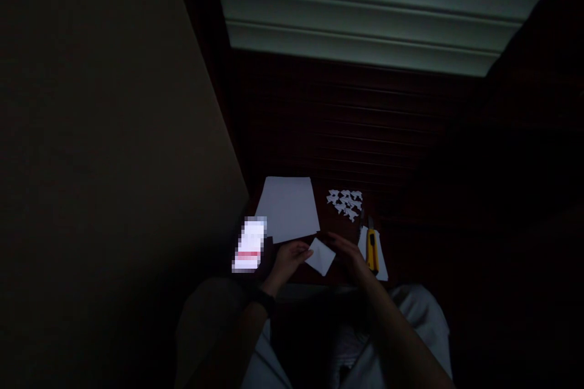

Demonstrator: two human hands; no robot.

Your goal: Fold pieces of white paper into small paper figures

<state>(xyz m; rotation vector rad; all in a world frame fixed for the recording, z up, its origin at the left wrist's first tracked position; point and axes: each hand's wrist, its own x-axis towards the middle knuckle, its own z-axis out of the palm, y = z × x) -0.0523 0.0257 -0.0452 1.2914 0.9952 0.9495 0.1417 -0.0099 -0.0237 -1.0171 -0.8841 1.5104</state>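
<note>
Head view: left hand (289,258) and right hand (349,254) angle inward, grips pinching the folded paper (322,256)

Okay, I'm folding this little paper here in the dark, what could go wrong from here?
The yellow utility knife lies close beside the right hand; a careless sweep might hit it, and I cannot tell if its blade is out. The room is very dark, so creases on the small paper pinched by the left hand may go crooked. A reach forward could scatter the pile of folded pieces.
</note>
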